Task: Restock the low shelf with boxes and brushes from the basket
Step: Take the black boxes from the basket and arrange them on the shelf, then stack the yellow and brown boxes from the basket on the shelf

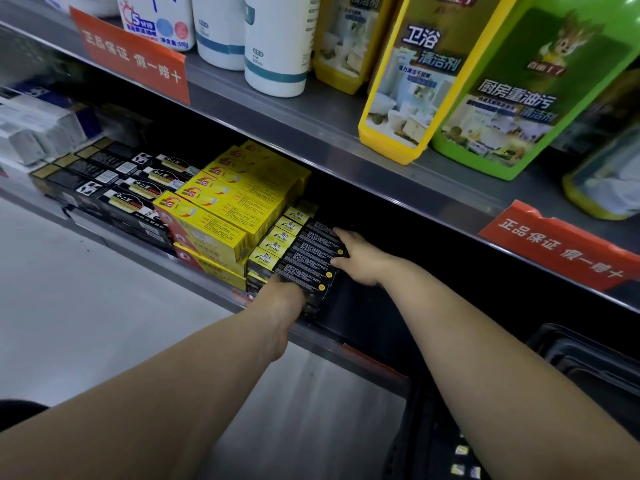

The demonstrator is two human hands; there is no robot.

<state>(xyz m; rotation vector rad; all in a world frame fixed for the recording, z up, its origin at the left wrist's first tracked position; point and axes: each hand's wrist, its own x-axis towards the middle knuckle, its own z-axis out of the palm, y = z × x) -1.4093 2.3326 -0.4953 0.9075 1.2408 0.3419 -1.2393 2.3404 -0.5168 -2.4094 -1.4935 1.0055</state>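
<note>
Status check, restock in progress. Both hands are in the low shelf (194, 282), working on the stack of black boxes with yellow ends (304, 258), which sits just right of the yellow boxes (221, 209). Right hand (358, 263): fingers spread fairly wide and mostly straight, laid against the right side and top of the stack, so it reads as pressing, not gripping. Left hand (285, 296): at the front end of the same stack, knuckles up; its fingers are hidden behind the hand, so I cannot tell whether they grip a box or only push. Judgement: the black-and-yellow boxes are already on the shelf, several rows deep and at least two layers high, and are being squared up or nudged toward the yellow ones. Shelf to the right of the stack is dark and looks unfilled, so there is room left. The basket (581, 355) stands at lower right, near the shelf; a few small pale items (462, 450) show low beside it, too blurred to identify. No brushes visible anywhere. Estimate: box step partly done, brushes not yet placed as far as can be seen.
</note>
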